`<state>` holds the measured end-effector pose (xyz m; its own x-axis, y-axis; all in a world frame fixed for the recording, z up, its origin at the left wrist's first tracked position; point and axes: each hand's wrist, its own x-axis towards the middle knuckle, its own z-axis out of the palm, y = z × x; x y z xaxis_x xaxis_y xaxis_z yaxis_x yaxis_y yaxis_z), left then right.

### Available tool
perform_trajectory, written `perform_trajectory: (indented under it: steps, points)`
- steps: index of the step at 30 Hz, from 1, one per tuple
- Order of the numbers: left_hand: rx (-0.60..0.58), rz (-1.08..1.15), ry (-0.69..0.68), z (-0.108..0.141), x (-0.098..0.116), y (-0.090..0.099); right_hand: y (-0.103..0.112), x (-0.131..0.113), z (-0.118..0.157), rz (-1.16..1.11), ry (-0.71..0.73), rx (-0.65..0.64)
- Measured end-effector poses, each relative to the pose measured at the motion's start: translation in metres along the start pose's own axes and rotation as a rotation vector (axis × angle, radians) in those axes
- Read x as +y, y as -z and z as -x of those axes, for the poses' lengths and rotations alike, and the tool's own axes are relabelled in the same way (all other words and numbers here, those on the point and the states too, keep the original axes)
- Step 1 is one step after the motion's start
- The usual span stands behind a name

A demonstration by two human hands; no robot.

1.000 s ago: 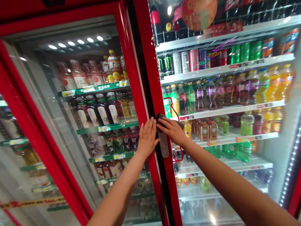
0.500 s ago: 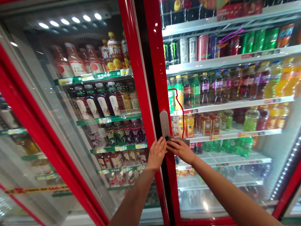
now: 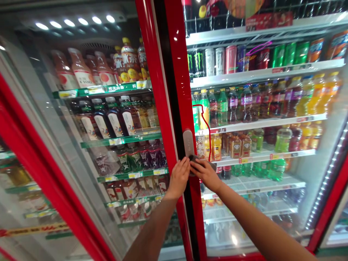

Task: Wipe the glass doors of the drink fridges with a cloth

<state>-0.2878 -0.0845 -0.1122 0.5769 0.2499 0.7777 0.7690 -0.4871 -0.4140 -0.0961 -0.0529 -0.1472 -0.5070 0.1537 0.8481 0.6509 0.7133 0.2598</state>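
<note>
The right hand (image 3: 206,175) lies over a dark grey cloth (image 3: 211,166) at the lower end of the grey handle plate (image 3: 188,142). Its fingers are slightly bent and spread a little across the cloth; the palm side is hidden, so whether they close on it cannot be told. The left hand (image 3: 179,177) is just below the plate, open, fingers almost straight and side by side, its fingertips close beside those of the right hand. It has hold of nothing that shows.

The cloth reaches from the plate's lower end out to the right, over the door glass. The plate itself stands nearly upright on a red door frame (image 3: 178,65), and a black strip (image 3: 170,65) runs just left of it.

Right of the plate, behind glass, are lit white shelves (image 3: 244,127). Small golden-brown bottles (image 3: 235,146) stand about level with it, purple-labelled bottles (image 3: 247,101) higher, and a row of cans (image 3: 231,59) above those. A red line (image 3: 210,136) runs down the glass, near the plate on its right.

Left of the plate, past another red frame (image 3: 160,83), dark bottles with white labels (image 3: 114,121) stand on a green-edged shelf (image 3: 95,143), slightly higher than the plate.
</note>
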Motion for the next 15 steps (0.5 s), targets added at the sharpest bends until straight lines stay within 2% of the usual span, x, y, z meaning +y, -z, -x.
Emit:
perform_trajectory:
  steps: [3, 6, 8, 11, 13, 15]
  points:
    - [-0.01, -0.004, -0.008, 0.031, 0.021, -0.004, -0.003, -0.012, 0.034, 0.002, 0.044, -0.041]
    - [-0.054, -0.005, -0.026, 0.036, 0.026, -0.001, 0.014, 0.001, 0.041, 0.013, 0.067, -0.053]
    - [-0.106, -0.017, -0.018, 0.028, 0.024, 0.003, 0.03, 0.022, 0.026, 0.051, -0.008, 0.025]
    - [-0.172, -0.045, 0.014, 0.008, 0.025, 0.004, 0.046, 0.055, -0.019, 0.122, -0.188, 0.16]
    - [-0.207, -0.064, 0.049, -0.003, 0.03, 0.0, 0.043, 0.066, -0.047, 0.158, -0.248, 0.133]
    - [-0.241, -0.088, 0.087, -0.008, 0.037, -0.007, 0.03, 0.065, -0.056, 0.193, -0.278, 0.051]
